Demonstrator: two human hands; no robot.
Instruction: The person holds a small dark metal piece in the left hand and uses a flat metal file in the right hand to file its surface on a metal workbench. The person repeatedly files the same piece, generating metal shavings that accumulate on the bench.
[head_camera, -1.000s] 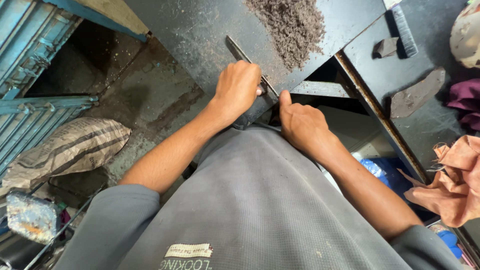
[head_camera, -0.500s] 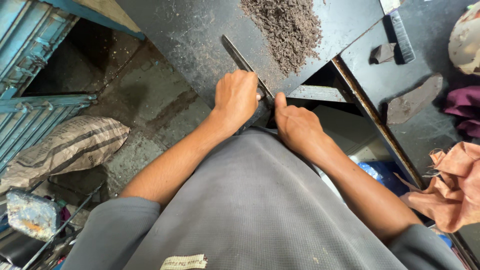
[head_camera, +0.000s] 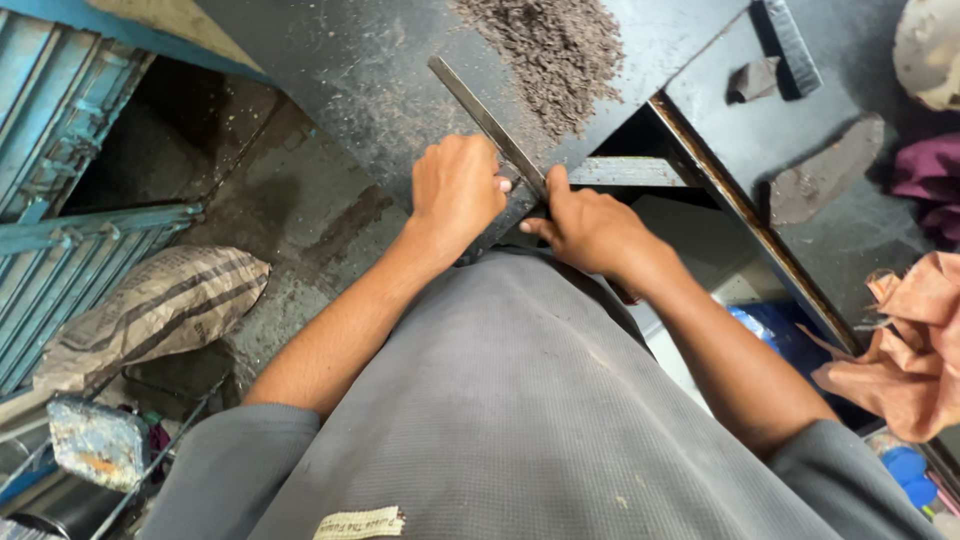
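Here you are gripping a metal bar (head_camera: 490, 125) at the desk (head_camera: 350, 70) edge, left hand (head_camera: 455, 190) and right hand (head_camera: 590, 225) both closed on it; fingers risk slipping onto its sharp edge.

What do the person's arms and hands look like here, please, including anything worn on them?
Both arms are bare from short grey sleeves of a waffle-textured shirt down to the wrists. The left hand and right hand wear no gloves, and no rings, watch or bands are visible.

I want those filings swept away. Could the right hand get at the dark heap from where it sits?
Probably yes: the right hand is beside the metal strip, and the filings heap lies just beyond on bare tabletop.
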